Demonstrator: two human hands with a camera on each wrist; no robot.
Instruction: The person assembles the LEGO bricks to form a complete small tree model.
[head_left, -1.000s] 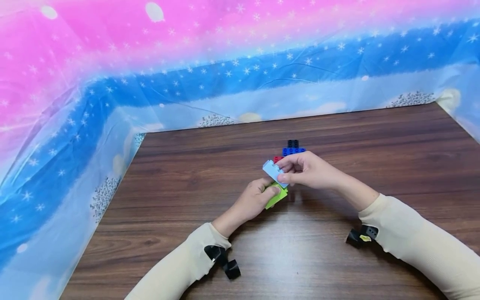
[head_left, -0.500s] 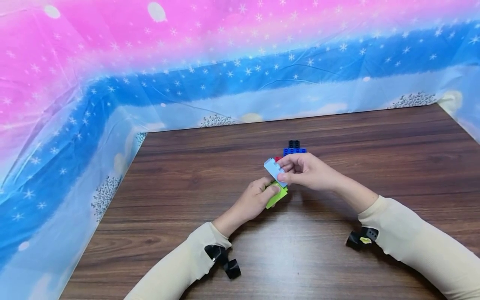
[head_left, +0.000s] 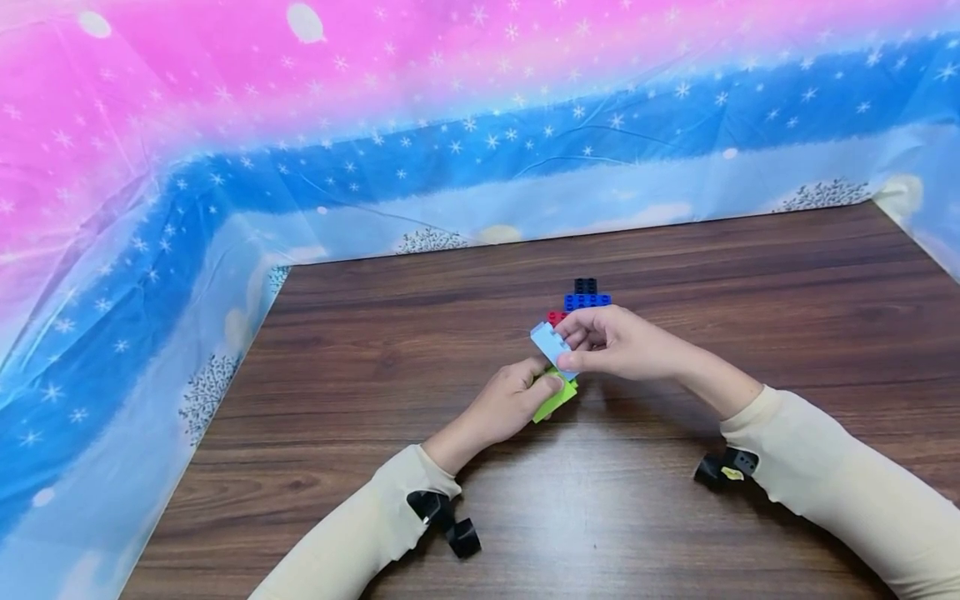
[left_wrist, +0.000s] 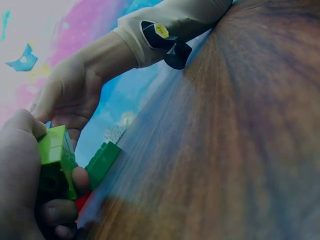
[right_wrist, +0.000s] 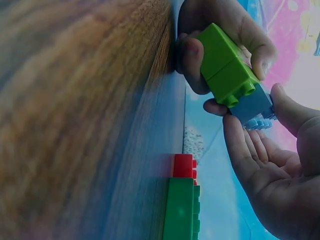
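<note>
Above the table, my left hand [head_left: 504,402] grips a lime green block [head_left: 555,398], thumb on top. A seam across this block [right_wrist: 227,67] shows in the right wrist view, along with studs at one end. My right hand [head_left: 626,343] pinches a light blue toy brick [head_left: 550,342] between thumb and fingers. The light blue brick [right_wrist: 250,105] meets the studded end of the lime green block at an angle; whether they are locked together I cannot tell. Part of each held piece is hidden by fingers.
Beyond the right hand, a black brick [head_left: 586,286], a blue brick [head_left: 588,301] and a red brick [head_left: 556,317] sit on the wooden table [head_left: 390,333]. A green brick [right_wrist: 179,207] stands beside the red one in the right wrist view. A patterned cloth [head_left: 450,167] hangs behind.
Both hands, still holding the lime green block and the light blue brick, have shifted very slightly right. The bricks on the table have not moved.
</note>
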